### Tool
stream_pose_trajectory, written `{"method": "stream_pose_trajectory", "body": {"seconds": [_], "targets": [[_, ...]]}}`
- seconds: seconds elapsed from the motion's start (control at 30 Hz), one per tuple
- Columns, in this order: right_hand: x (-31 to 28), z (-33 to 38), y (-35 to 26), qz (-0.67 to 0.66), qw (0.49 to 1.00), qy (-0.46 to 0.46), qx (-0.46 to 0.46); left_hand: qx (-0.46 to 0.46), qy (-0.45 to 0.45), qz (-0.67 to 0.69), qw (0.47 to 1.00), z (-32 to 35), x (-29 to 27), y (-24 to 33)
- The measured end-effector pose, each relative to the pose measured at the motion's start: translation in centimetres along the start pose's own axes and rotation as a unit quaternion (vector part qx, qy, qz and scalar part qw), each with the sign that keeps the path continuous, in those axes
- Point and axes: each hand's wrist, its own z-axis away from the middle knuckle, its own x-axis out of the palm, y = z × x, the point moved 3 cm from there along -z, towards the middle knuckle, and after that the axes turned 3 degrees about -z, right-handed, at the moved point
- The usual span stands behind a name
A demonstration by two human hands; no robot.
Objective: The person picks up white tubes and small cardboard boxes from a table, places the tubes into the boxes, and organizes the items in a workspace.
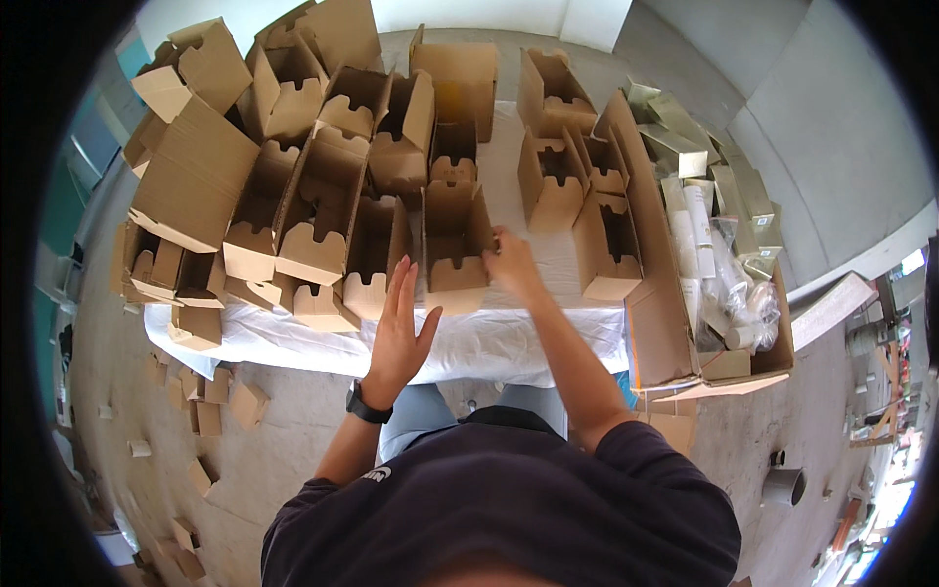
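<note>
A brown open-topped cardboard box (pixel 457 276) with notched end flaps stands upright at the table's near edge, between my hands. My left hand (pixel 395 328) is open, its fingers stretched out and together, pointing away from me just left of this box; whether it touches the wall cannot be told. At the box's right wall, my right hand (pixel 513 266) has its fingers bent and closed on the edge. Another narrow open box (pixel 376 254) stands directly left of it, near my left fingertips. A smaller open box (pixel 453 157) stands just behind.
Rows of similar open boxes (pixel 323 196) crowd the left of the white-covered table (pixel 499 342). Several more boxes (pixel 556 176) stand right of centre. A large carton (pixel 650 284) at the right holds packaged items and plastic bags. Small cardboard pieces (pixel 249 404) lie on the floor.
</note>
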Motion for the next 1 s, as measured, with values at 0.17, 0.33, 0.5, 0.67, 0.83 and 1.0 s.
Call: {"method": "stream_pose_trajectory", "body": {"seconds": [0.17,0.33,0.5,0.67,0.83,1.0], "targets": [[-7.2,0.8,-0.7,0.040,0.991,-0.069,-0.108,-0.012,0.014,0.062,0.998,1.0,0.3,-0.1],[-10.3,-0.6,-0.2,0.100,0.978,-0.129,-0.131,0.000,0.023,0.092,0.996,-0.3,2.2,1.1],[-8.9,-0.8,-0.3,0.084,0.984,-0.074,-0.142,-0.043,0.023,0.150,0.987,-3.0,4.5,1.6],[-8.4,2.5,-0.5,0.017,0.958,0.153,-0.240,-0.042,0.013,0.111,0.993,-4.0,6.3,0.0],[-7.2,7.7,1.7,-0.118,0.961,0.237,-0.076,-0.078,0.007,0.151,0.985,-3.4,6.8,-1.1],[-6.7,10.2,2.6,-0.198,0.957,0.212,-0.024,-0.148,-0.084,0.302,0.938,-2.6,8.4,-4.1]]}}
